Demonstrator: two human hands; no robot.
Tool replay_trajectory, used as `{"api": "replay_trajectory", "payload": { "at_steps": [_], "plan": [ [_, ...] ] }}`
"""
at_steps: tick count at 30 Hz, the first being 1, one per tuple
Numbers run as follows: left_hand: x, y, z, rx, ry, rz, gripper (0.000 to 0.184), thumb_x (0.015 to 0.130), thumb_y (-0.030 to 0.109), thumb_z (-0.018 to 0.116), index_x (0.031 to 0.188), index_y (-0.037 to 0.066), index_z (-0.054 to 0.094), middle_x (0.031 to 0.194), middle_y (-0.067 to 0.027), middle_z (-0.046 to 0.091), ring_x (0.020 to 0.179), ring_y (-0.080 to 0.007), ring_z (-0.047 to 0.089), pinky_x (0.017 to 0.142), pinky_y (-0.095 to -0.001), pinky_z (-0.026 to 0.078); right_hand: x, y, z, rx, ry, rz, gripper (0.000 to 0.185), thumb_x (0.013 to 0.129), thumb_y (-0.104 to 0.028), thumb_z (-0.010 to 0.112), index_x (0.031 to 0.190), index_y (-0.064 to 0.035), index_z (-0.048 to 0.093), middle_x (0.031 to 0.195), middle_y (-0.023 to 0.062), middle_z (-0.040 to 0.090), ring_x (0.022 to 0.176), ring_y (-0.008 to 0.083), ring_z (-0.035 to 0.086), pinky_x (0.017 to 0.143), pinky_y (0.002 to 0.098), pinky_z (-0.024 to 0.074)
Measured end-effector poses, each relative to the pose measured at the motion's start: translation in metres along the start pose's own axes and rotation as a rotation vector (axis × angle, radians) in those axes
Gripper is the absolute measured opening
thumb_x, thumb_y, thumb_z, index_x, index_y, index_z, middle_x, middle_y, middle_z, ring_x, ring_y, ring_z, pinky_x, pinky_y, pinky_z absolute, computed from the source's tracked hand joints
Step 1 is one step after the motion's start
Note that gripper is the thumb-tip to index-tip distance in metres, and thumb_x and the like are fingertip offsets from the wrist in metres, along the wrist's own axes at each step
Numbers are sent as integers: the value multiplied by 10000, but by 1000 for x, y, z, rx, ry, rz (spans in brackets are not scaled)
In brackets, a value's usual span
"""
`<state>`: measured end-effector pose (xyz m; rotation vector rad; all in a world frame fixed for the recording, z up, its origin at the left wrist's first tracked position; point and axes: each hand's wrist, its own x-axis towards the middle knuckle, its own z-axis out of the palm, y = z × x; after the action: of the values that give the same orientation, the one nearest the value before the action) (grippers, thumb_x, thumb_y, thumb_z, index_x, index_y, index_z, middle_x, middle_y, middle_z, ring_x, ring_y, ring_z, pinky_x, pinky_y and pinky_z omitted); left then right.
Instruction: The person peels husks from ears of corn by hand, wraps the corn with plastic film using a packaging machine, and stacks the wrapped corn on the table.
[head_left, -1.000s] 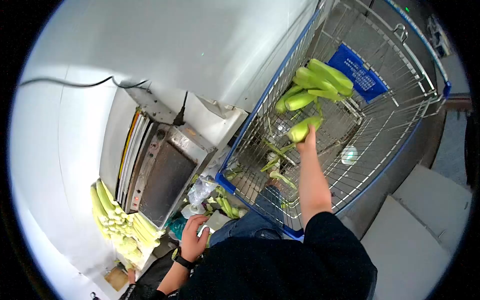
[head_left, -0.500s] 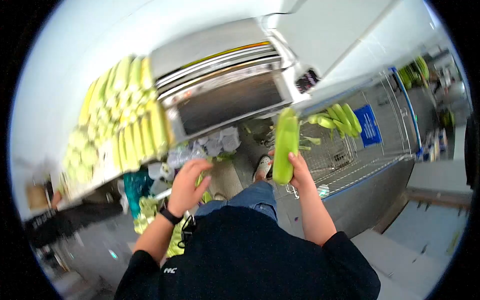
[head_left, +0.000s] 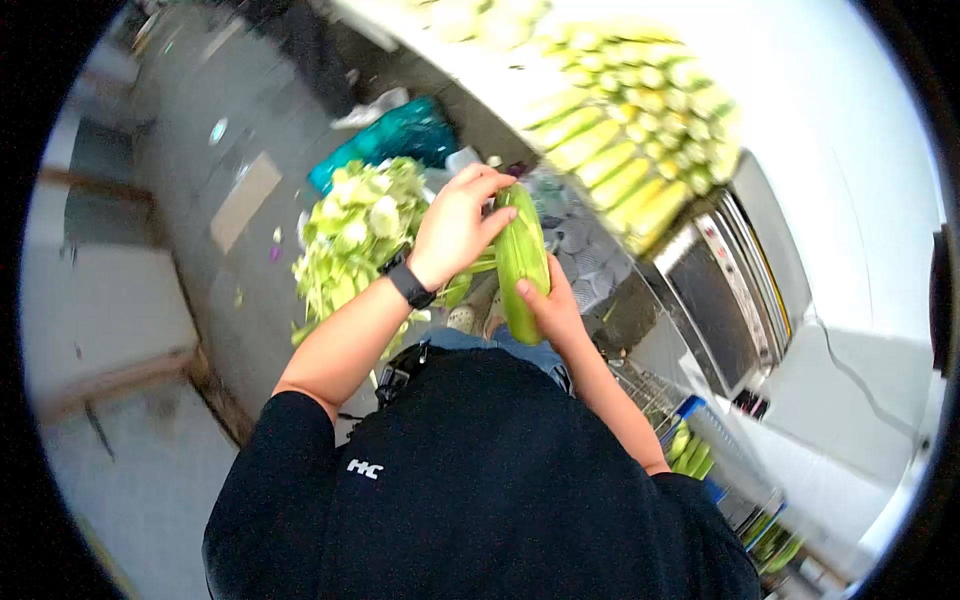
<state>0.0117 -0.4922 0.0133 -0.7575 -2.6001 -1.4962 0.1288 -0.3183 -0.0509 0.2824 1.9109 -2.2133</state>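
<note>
An ear of corn (head_left: 521,265) in its green husk stands nearly upright in front of my body. My right hand (head_left: 552,308) is wrapped round its lower part, with the thumb lying across the husk. At the upper end, my left hand (head_left: 458,225) has its fingers and thumb closed on the husk. Below and left of the corn is a heap of pale green husk leaves (head_left: 365,225), partly behind my left forearm. Stacked ears of corn (head_left: 610,165) lie on the white table at upper right.
A teal plastic bag (head_left: 400,135) lies on the floor beyond the husk heap. Crumpled clear plastic (head_left: 580,255) is under the table edge. A metal appliance (head_left: 720,285) stands at right, with a wire cart (head_left: 650,395) below it. Another person's dark-clothed leg (head_left: 315,50) shows at the top.
My view has swung left, from the cart toward the husk heap. The corn in my right hand has come in front of my body, and my left hand has closed on its upper end.
</note>
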Motion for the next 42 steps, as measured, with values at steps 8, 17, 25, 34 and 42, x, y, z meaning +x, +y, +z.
{"api": "replay_trajectory", "payload": {
  "at_steps": [8,17,25,34,42],
  "plan": [
    [-41,-31,-39,53,236,-311,155,793,15,732,911,15,633,894,-89,640,820,-223,646,715,-329,526,49,17,32,42,-250,238,509,1046,-352,487,1388,23,455,1212,87,618,1037,159,602,900,315,492],
    [-60,-26,-38,219,261,-178,148,784,-28,694,910,33,644,909,-114,623,856,-287,633,742,-356,511,100,20,47,364,-272,421,448,1072,-408,364,1274,-47,537,1145,92,640,1004,193,643,869,354,532],
    [-59,-62,-76,112,167,-103,219,849,115,701,1049,49,641,954,-124,633,917,-315,634,787,-385,507,91,1,90,542,-299,495,547,1054,-496,341,1382,-83,488,1294,108,603,1099,243,630,941,399,524],
    [-119,-86,-128,176,6,100,124,848,88,696,886,40,588,802,-128,536,757,-335,590,642,-413,487,208,68,139,607,204,387,680,1002,-637,315,1384,-99,481,1325,122,585,1163,326,592,993,498,482],
    [-216,-125,-222,438,308,-326,126,854,87,671,921,12,596,857,-151,570,800,-359,607,689,-422,497,241,53,115,705,332,246,699,995,-665,242,1388,-127,455,1344,116,559,1200,359,557,1038,594,428]
  ]
}}
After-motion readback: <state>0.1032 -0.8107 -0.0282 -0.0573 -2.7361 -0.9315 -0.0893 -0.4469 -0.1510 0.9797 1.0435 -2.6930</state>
